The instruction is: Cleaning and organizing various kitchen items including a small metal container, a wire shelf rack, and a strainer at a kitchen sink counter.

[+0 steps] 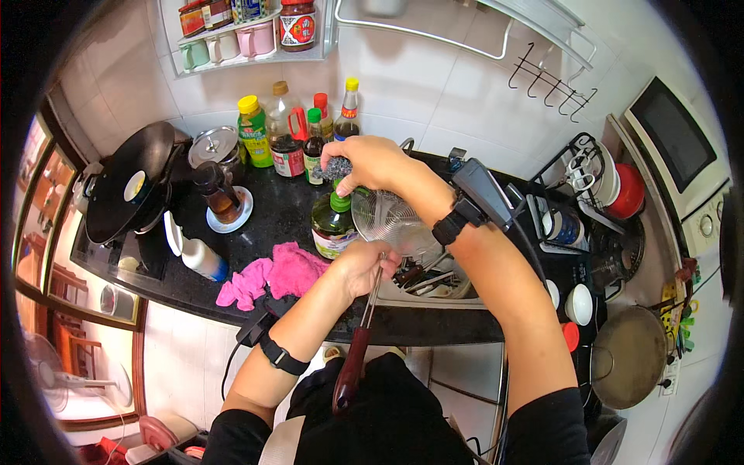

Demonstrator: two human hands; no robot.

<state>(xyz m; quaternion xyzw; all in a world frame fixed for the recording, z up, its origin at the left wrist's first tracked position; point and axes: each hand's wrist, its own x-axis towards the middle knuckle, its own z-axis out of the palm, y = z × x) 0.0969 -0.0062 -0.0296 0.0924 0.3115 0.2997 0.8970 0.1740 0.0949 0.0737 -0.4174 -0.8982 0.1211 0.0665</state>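
My left hand (pixel 369 264) grips the metal shaft of a wire skimmer (pixel 390 216), whose dark red handle (pixel 352 369) points down towards my body. The skimmer's round wire head lies over the sink (pixel 427 301). My right hand (pixel 369 165) holds a grey metal scouring pad (pixel 337 168) above the green cap of a large oil bottle (pixel 331 224). Beneath the skimmer, several utensils (pixel 427 276) lie in a basin in the sink. Part of the skimmer's head is hidden by my right forearm.
Pink cloths (pixel 293 270), a white bottle (pixel 203 260) and a glass jug on a saucer (pixel 241 214) are on the left counter. Sauce bottles (pixel 285 139) line the wall. A black wok (pixel 131 180) is far left. Right are a dish rack (pixel 567 224) and white bowl (pixel 579 304).
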